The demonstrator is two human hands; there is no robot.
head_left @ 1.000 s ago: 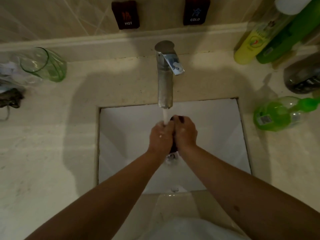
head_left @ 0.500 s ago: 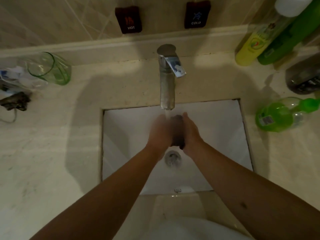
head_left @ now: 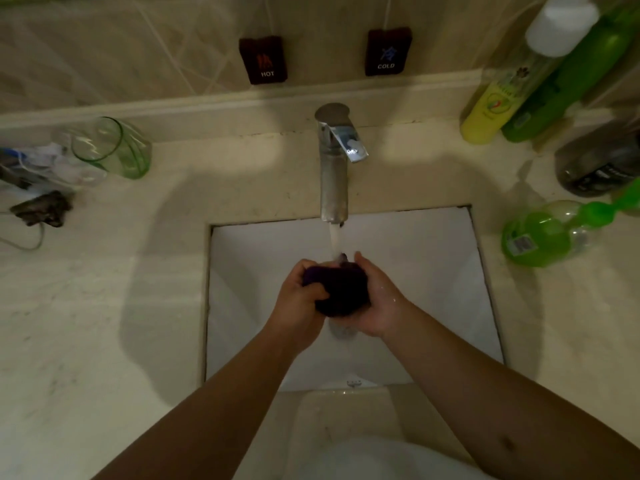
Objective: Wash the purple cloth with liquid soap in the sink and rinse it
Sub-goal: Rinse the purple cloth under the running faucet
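The purple cloth [head_left: 341, 289] is bunched into a dark wad over the white sink [head_left: 433, 271]. My left hand [head_left: 298, 299] grips its left side with curled fingers. My right hand [head_left: 379, 303] cups it from the right and below. Water runs from the chrome tap [head_left: 334, 168] onto the top of the cloth. A green liquid soap bottle [head_left: 540, 233] lies on its side on the counter to the right of the sink. The drain is mostly hidden under my hands.
A green glass [head_left: 110, 147] lies tipped at the back left with a dark clip [head_left: 41, 207] and a cable near it. Yellow [head_left: 491, 109] and green [head_left: 561, 81] bottles and a dark bottle [head_left: 599, 164] stand at the back right. HOT and COLD tags hang on the wall.
My hands, pressed together around the cloth a second ago, have parted a little. More of the purple wad now shows between them, still under the running water.
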